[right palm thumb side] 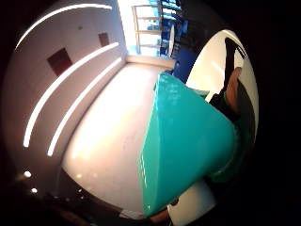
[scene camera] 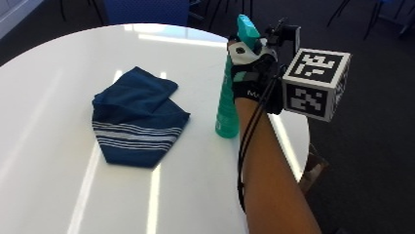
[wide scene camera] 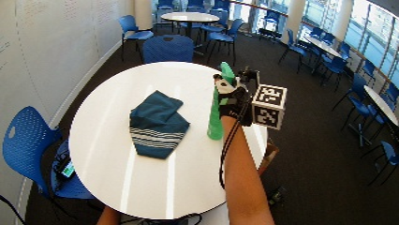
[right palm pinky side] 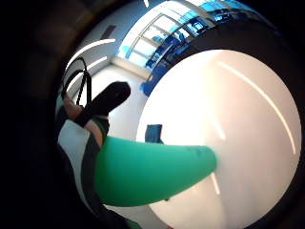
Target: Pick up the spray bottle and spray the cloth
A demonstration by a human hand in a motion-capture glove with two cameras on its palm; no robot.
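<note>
surface: round white table [scene camera: 52, 161], glossy, with ceiling lights mirrored as streaks across it; dark carpet around it.
arm: bare forearm reaches in from 6 o'clock of the outside view, up to the gloved right hand [scene camera: 256, 80] at about 1 o'clock of the table.
fingers: curled round the upper neck of the spray bottle [scene camera: 228, 105], just under its head; in the little finger side palm view a black-tipped finger lies beside the green body where it widens.
bottle and hand: the bottle sits on the table side of the hand, toward the cloth; its teal head pokes out above the glove.
bottle axis: long axis upright, narrow head up, wide base down. the base looks to be on or just above the table near its right edge; contact cannot be told.
palm views: green tapering body [right palm pinky side: 152, 171] fills much of both [right palm thumb side: 188, 146], with the white tabletop beyond.
cloth: dark blue cloth [scene camera: 137, 117] with white stripes, lying crumpled and folded at 9 o'clock of the bottle, apart from it.
far: blue chairs [wide scene camera: 167, 48], more round tables and windows across the room.
</note>
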